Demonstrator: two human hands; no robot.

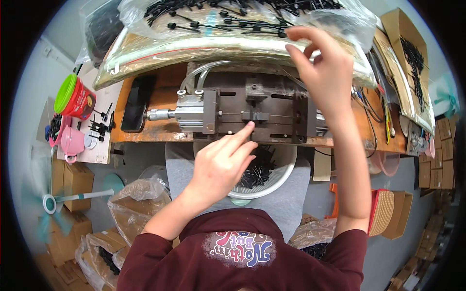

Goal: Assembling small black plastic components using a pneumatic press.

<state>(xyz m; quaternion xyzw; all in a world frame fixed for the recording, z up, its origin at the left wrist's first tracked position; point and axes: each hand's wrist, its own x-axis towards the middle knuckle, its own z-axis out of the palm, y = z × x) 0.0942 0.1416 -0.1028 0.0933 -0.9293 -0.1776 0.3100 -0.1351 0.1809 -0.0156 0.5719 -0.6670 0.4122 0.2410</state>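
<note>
My left hand point(219, 162) reaches up to the metal fixture point(228, 104) on the bench. Its index finger is stretched out, the tip at a small black plastic part point(255, 116) in the middle of the fixture; whether it presses on it I cannot tell. My right hand point(324, 68) is raised over the far right of the bench, thumb and index finger apart, with nothing seen between them. Close to its fingertips lie thin black plastic stems with thicker heads point(233, 24), spread on a plastic-covered board point(194, 48).
An air cylinder point(189, 112) with clear hoses flanks the fixture's left. A phone point(136, 104) lies beside it. In my lap sits a white basket point(290, 170) of black parts. Cables point(371, 109) hang at right; a red tub point(82, 99) and pink cup point(73, 141) stand at left.
</note>
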